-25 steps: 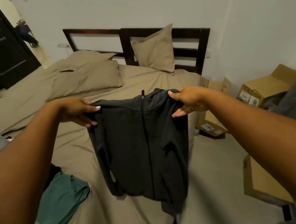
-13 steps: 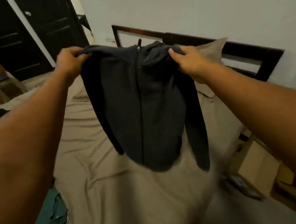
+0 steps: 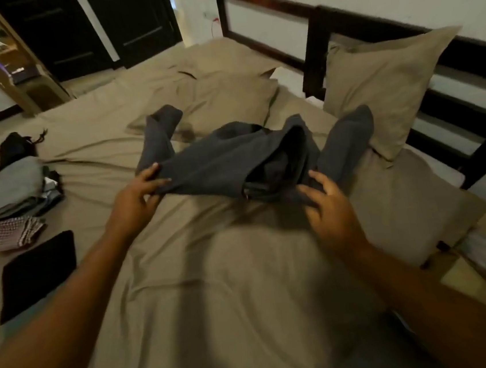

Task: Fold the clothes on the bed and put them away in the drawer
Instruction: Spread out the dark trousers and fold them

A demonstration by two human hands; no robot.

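Laying out for folding: the step in hand, judged from the garment's position

- Item: dark grey zip jacket [image 3: 218, 162], rumpled on the bed [image 3: 217, 291], just beyond both sets of fingers; hood [image 3: 285, 146] bunched open between the two hands
- Sleeves: one sleeve [image 3: 158, 132] flung out past the left fingers toward the flat pillow [image 3: 227, 101], the other [image 3: 347, 137] beyond the right fingers, against the propped pillow [image 3: 390, 87]
- Left hand [image 3: 135, 198]: fingers [image 3: 152, 171] and thumb pinching the jacket's near-left edge
- Right hand [image 3: 331, 204]: fingers [image 3: 321, 180] splayed wide and gripping nothing, tips at the fabric by the hood; contact is blurred, so hard to confirm
- Other clothes, well to the left of the left fingers: grey bundle [image 3: 5, 185], checked cloth [image 3: 16, 234], black folded piece [image 3: 35, 274]
- Drawer: not in view

Progress, as a judgement: early, since this jacket is unfolded and more pieces wait. The next move likely calls for flattening the body, tucking the hood, then drawing each sleeve inward across the back before halving; the bunched hood could leave a lump if skipped
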